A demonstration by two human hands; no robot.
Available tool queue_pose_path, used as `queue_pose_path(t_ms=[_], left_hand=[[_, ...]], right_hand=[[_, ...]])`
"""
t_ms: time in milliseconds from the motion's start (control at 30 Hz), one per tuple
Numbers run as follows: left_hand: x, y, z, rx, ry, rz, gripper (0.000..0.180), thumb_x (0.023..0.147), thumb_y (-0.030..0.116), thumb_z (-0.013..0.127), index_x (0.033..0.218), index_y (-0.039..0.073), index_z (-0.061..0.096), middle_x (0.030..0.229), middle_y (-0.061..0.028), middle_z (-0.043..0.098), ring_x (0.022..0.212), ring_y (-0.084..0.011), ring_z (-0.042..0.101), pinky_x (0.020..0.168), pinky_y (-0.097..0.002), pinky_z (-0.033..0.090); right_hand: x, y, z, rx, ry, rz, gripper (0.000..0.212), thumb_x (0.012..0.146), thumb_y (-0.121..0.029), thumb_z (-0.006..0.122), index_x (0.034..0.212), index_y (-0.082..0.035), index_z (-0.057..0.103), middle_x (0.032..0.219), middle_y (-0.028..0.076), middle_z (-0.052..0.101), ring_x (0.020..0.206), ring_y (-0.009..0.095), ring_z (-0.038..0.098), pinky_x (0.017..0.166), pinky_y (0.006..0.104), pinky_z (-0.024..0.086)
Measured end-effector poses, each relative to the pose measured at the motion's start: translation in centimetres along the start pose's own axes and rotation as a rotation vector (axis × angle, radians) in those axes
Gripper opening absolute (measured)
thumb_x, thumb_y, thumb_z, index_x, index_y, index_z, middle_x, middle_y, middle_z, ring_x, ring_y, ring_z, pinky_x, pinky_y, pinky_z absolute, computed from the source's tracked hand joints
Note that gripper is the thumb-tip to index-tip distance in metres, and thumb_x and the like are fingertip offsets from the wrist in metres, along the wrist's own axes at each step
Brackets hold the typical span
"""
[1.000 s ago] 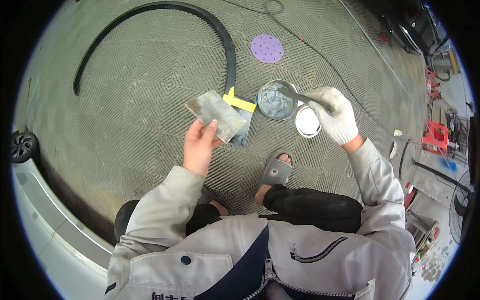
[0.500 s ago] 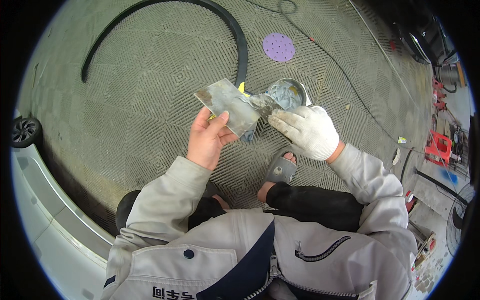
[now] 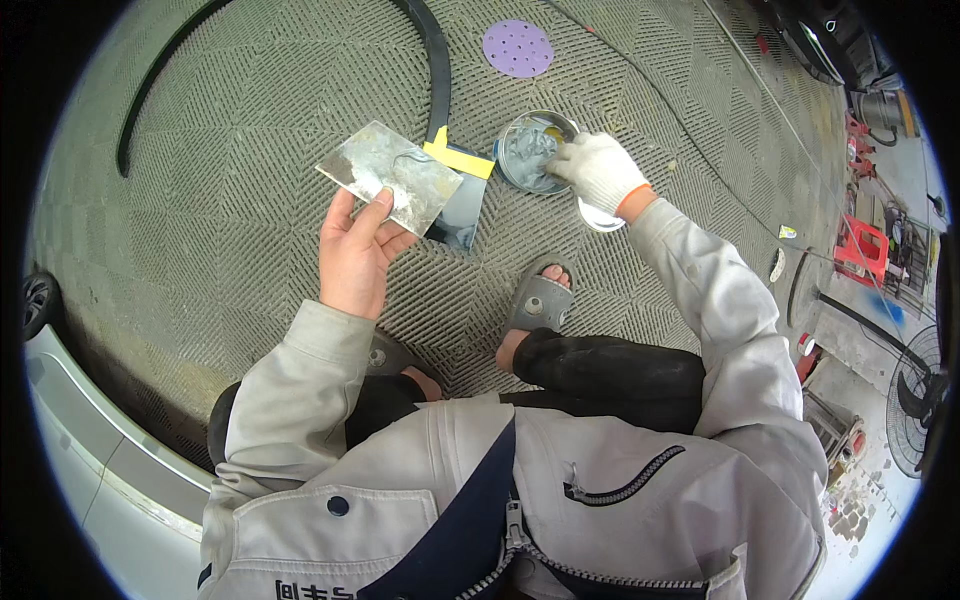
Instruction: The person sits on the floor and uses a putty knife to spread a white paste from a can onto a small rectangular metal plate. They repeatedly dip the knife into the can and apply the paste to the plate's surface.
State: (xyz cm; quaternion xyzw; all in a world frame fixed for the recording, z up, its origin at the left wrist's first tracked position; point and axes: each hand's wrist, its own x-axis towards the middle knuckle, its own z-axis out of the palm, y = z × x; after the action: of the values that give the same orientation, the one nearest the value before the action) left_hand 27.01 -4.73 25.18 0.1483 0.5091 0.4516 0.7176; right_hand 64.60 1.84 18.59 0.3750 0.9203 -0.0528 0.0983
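Observation:
My bare left hand (image 3: 360, 250) grips a flat rectangular mixing plate (image 3: 415, 195), thumb on top, with grey putty smeared across it. My right hand (image 3: 600, 170), in a white knit glove, reaches over the rim of an open round can (image 3: 505, 172) of grey-blue putty (image 3: 530, 155). Its fingers are closed at the putty; the spreader seen in them a moment ago is mostly hidden now. Beyond the plate, yellow tape (image 3: 465, 162) lies across a glossy dark panel piece (image 3: 460, 213) at the end of a curved black strip (image 3: 437, 70).
A purple perforated sanding disc (image 3: 518, 48) lies beyond the can on the ribbed floor. A white lid (image 3: 602, 218) sits beside the can. A dark cable (image 3: 650, 85) crosses on the right. Silver car bodywork (image 3: 110, 430) is at left, a red stool (image 3: 862, 250) and a fan (image 3: 910, 390) at right.
My right hand has moved from the plate's edge to the putty can, taking the spreader along. The left hand still holds the plate. The whole view has shifted, moving floor items left and up.

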Motion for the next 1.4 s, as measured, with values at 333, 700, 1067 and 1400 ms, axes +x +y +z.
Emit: queue_pose_path(t_ms=[333, 700, 1067, 1400], left_hand=[[-0.1, -0.4, -0.6, 0.040, 0.036, -0.037, 0.038, 0.108, 0.015, 0.066, 0.144, 0.006, 0.059, 0.128, -0.0072, 0.074, 0.107, -0.0191, 0.076, 0.090, -0.0343, 0.062], [-0.4, -0.6, -0.6, 0.048, 0.037, -0.045, 0.036, 0.108, 0.015, 0.066, 0.143, 0.007, 0.060, 0.129, -0.0074, 0.074, 0.109, -0.0210, 0.076, 0.092, -0.0364, 0.062], [-1.0, -0.4, -0.4, 0.044, 0.054, -0.036, 0.035, 0.108, 0.015, 0.066, 0.142, 0.007, 0.061, 0.126, -0.0064, 0.075, 0.104, -0.0190, 0.077, 0.086, -0.0338, 0.062], [-0.8, -0.6, -0.6, 0.043, 0.043, -0.026, 0.032, 0.107, 0.015, 0.067, 0.137, 0.007, 0.061, 0.123, -0.0060, 0.074, 0.102, -0.0182, 0.076, 0.084, -0.0328, 0.062]], right_hand=[[2.5, -0.6, 1.8, -0.111, -0.306, -0.119, 0.016, 0.092, -0.017, 0.068, 0.097, -0.017, 0.083, 0.103, 0.006, 0.076, 0.102, 0.028, 0.073, 0.088, 0.0434, 0.058], [4.8, -1.0, 2.4, -0.103, -0.079, -0.019, 0.016, 0.089, -0.015, 0.067, 0.094, -0.011, 0.081, 0.105, 0.010, 0.077, 0.102, 0.031, 0.074, 0.086, 0.0442, 0.059], [2.0, 1.5, -0.4, 0.035, -0.108, 0.028, 0.020, 0.087, -0.015, 0.070, 0.102, -0.017, 0.084, 0.106, 0.006, 0.077, 0.104, 0.031, 0.071, 0.092, 0.0438, 0.058], [-1.9, 2.8, -3.6, 0.411, 0.167, 0.319, 0.024, 0.092, -0.013, 0.070, 0.113, -0.009, 0.082, 0.108, 0.011, 0.078, 0.106, 0.034, 0.070, 0.098, 0.0440, 0.056]])
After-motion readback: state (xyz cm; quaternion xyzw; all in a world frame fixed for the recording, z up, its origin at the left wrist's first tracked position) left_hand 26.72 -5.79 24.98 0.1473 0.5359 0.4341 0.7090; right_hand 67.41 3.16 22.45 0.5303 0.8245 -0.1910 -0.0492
